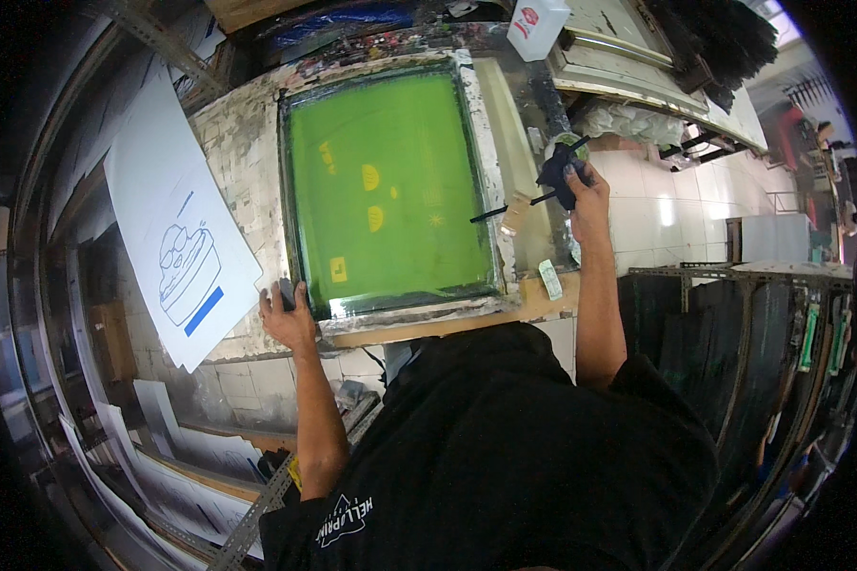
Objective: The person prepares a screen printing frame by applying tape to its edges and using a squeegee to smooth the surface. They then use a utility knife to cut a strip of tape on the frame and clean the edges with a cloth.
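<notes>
A printing screen with green mesh and pale yellow shapes in it lies on the worktable in front of me. At its near left corner is my left hand, thumb and fingers closed about a small dark piece whose kind I cannot make out. My right hand is raised at the screen's right side and grips a dark cloth. A thin black strip reaches from the cloth over the screen's right edge. Left of the screen lie white sheets with a blue line drawing.
A white plastic bottle stands at the far right of the table. A small printed packet lies near the front edge. Metal racks with dark panels stand to the right, and shelves with white sheets at lower left.
</notes>
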Demonstrator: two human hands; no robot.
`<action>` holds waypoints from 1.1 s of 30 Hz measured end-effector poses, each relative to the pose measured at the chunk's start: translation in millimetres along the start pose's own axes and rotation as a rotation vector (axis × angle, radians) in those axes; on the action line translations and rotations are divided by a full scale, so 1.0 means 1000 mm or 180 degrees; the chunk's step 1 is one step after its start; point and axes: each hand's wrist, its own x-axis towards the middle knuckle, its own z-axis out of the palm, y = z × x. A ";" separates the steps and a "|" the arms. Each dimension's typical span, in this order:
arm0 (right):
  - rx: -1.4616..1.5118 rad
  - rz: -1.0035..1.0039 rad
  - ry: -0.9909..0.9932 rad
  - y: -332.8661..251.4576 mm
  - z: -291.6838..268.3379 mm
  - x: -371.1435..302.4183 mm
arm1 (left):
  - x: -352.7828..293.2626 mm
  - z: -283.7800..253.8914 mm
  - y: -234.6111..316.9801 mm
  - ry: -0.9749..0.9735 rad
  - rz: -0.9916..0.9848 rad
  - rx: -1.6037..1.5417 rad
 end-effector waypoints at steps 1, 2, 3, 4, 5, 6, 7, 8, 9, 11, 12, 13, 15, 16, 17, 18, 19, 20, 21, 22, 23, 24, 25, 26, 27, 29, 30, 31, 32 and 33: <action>0.0177 0.0092 0.0015 -0.004 -0.002 -0.001 | -0.002 0.000 0.003 0.0175 0.0193 0.0795; 0.0355 0.0183 0.0030 -0.008 -0.003 -0.003 | -0.006 -0.001 0.005 0.0395 0.0450 0.0929; 0.0433 0.0275 0.0083 -0.013 -0.004 -0.006 | -0.009 -0.003 0.010 0.0615 0.0733 0.1051; 0.0512 0.0361 0.0128 -0.018 -0.003 -0.008 | -0.010 -0.006 0.023 0.0845 0.1009 0.1165; 0.0592 0.0447 0.0176 -0.021 -0.002 -0.010 | -0.013 -0.004 0.041 0.0893 0.1146 0.1087; 0.0694 0.0508 0.0114 -0.021 -0.001 -0.015 | -0.014 -0.004 0.061 0.0824 0.1510 0.0466; 0.0795 0.0559 0.0051 -0.021 -0.001 -0.019 | -0.012 -0.001 0.091 0.0442 0.1836 -0.0448; 0.0899 0.0612 -0.0033 -0.021 0.003 -0.022 | -0.016 0.011 0.120 0.0196 0.2072 -0.0859; 0.0940 0.0738 0.0018 -0.022 0.009 -0.027 | -0.023 0.022 0.152 -0.0054 0.2302 -0.1267; 0.1112 0.0853 -0.0021 -0.019 0.016 -0.038 | -0.042 0.030 0.222 -0.0702 0.2397 -0.1959; 0.1198 0.0896 -0.0032 -0.018 0.017 -0.040 | -0.049 0.031 0.250 -0.0937 0.2633 -0.2096; 0.1354 0.0909 -0.0132 -0.015 0.015 -0.043 | -0.055 0.028 0.271 -0.1186 0.2870 -0.2226; 0.1557 0.0873 -0.0099 -0.024 0.025 -0.056 | -0.064 0.037 0.287 -0.1512 0.3267 -0.2309; 0.1659 0.0851 -0.0076 -0.029 0.027 -0.061 | -0.068 0.042 0.292 -0.1682 0.3470 -0.2350; 0.1569 0.0787 -0.0293 -0.030 0.022 -0.062 | -0.071 0.048 0.292 -0.1674 0.3499 -0.2423; 0.1589 0.0744 0.0035 -0.036 0.018 -0.065 | -0.074 0.049 0.293 -0.1641 0.3359 -0.2656; 0.1609 0.0700 0.0362 -0.043 0.013 -0.067 | -0.077 0.049 0.293 -0.1610 0.3212 -0.2883; 0.1630 0.0656 0.0687 -0.052 0.009 -0.068 | -0.079 0.049 0.292 -0.1581 0.3056 -0.3104; 0.1617 0.0451 0.0897 -0.061 -0.002 -0.070 | -0.080 0.050 0.288 -0.1552 0.2900 -0.3145; 0.1706 0.0201 0.0883 -0.052 -0.032 -0.064 | -0.080 0.052 0.286 -0.1604 0.2639 -0.3248; 0.1752 0.0008 0.0835 -0.045 -0.068 -0.060 | -0.082 0.056 0.284 -0.1668 0.2377 -0.3353; 0.1798 -0.0177 0.0778 -0.041 -0.096 -0.061 | -0.083 0.059 0.284 -0.1726 0.2109 -0.3439; 0.1936 -0.0308 0.0912 -0.052 -0.105 -0.068 | -0.084 0.058 0.288 -0.1915 0.1919 -0.3536; 0.2072 -0.0443 0.1049 -0.062 -0.114 -0.076 | -0.085 0.058 0.294 -0.2106 0.1727 -0.3628; 0.2128 -0.0439 0.1332 -0.074 -0.118 -0.083 | -0.086 0.059 0.302 -0.2301 0.1535 -0.3721; 0.1971 -0.0467 0.1476 -0.092 -0.116 -0.103 | -0.095 0.071 0.317 -0.2417 0.1449 -0.3617; 0.1878 -0.0485 0.1557 -0.097 -0.117 -0.115 | -0.102 0.077 0.326 -0.2486 0.1402 -0.3575; 0.1813 -0.0660 0.1200 -0.099 -0.120 -0.124 | -0.104 0.079 0.334 -0.2918 0.1245 -0.3291; 0.1734 -0.0647 0.1286 -0.101 -0.121 -0.134 | -0.111 0.095 0.338 -0.2941 0.1448 -0.3103; 0.1671 -0.0620 0.1337 -0.113 -0.107 -0.143 | -0.118 0.125 0.336 -0.2922 0.1637 -0.2900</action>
